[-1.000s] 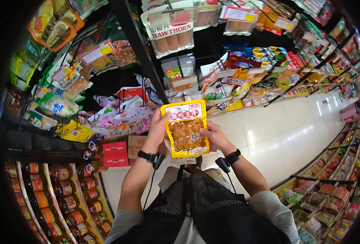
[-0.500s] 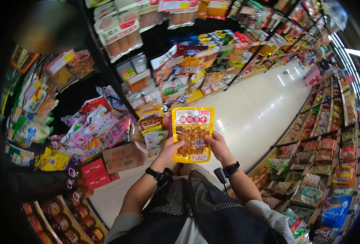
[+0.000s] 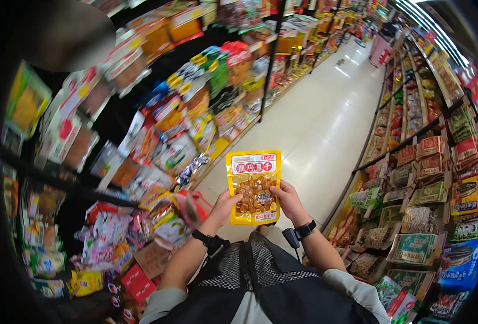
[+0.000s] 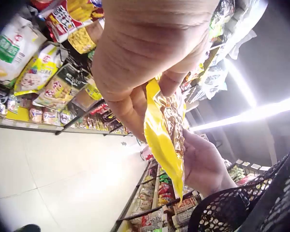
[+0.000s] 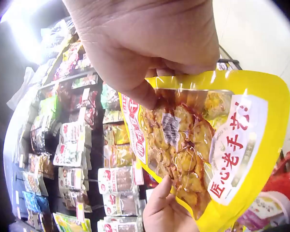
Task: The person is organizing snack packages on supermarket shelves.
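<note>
A yellow-edged snack packet (image 3: 253, 186) with a clear window showing brown pieces is held upright in front of the body in the head view. The left hand (image 3: 224, 208) grips its left edge, thumb on the front. On the opposite edge the right hand (image 3: 290, 200) pinches it, thumb also on the front. In the left wrist view the packet (image 4: 165, 130) appears edge-on between the left hand (image 4: 150, 53) and the right hand (image 4: 203, 162). The right wrist view shows the packet's front (image 5: 183, 145) under the right hand (image 5: 150, 43), with the left hand (image 5: 166, 212) beyond. Fingers behind it are mostly hidden.
Racks of hanging snack bags (image 3: 179, 151) line the left side, with cardboard boxes (image 3: 151, 260) low down. Stepped shelves of packets (image 3: 417, 210) stand on the right. Between them a pale tiled floor (image 3: 314, 124) runs back to a pink object (image 3: 380, 49).
The head view has turned rightward along the aisle, and the racks have shifted left in it. The left hand has moved from the packet's upper left edge to lower down; both hands still hold it.
</note>
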Demonstrator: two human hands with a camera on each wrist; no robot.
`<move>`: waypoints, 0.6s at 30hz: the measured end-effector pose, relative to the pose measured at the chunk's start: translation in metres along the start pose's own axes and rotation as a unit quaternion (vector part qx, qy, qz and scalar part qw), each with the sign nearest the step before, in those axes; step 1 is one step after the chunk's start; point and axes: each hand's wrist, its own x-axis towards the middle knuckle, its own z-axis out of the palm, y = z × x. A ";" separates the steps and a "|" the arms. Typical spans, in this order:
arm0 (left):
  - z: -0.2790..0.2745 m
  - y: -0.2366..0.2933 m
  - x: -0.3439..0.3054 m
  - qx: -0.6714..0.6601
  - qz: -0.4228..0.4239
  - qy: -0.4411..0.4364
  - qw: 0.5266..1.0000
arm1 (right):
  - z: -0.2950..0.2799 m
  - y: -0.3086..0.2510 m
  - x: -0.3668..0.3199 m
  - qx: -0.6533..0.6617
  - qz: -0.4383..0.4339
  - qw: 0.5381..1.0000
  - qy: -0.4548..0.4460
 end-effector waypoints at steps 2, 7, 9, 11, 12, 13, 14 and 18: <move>0.033 -0.001 0.044 0.020 -0.015 -0.019 1.000 | -0.037 -0.028 0.009 0.017 -0.017 0.999 0.027; 0.128 0.005 0.138 0.101 -0.045 -0.059 0.992 | -0.128 -0.094 0.027 0.023 -0.058 0.993 0.098; 0.163 0.006 0.161 0.087 -0.044 -0.083 0.992 | -0.155 -0.113 0.031 0.028 -0.071 0.989 0.125; 0.186 0.004 0.192 0.105 -0.057 -0.102 0.988 | -0.184 -0.123 0.036 0.039 -0.085 0.984 0.149; 0.198 0.006 0.206 0.110 -0.063 -0.112 0.986 | -0.196 -0.130 0.039 0.041 -0.089 0.983 0.154; 0.210 0.007 0.219 0.114 -0.069 -0.120 0.984 | -0.208 -0.137 0.042 0.043 -0.090 0.982 0.158; 0.220 0.008 0.232 0.117 -0.077 -0.127 0.982 | -0.219 -0.143 0.045 0.045 -0.089 0.982 0.163; 0.254 0.007 0.293 0.123 -0.098 -0.155 0.975 | -0.257 -0.172 0.070 0.078 -0.098 0.971 0.204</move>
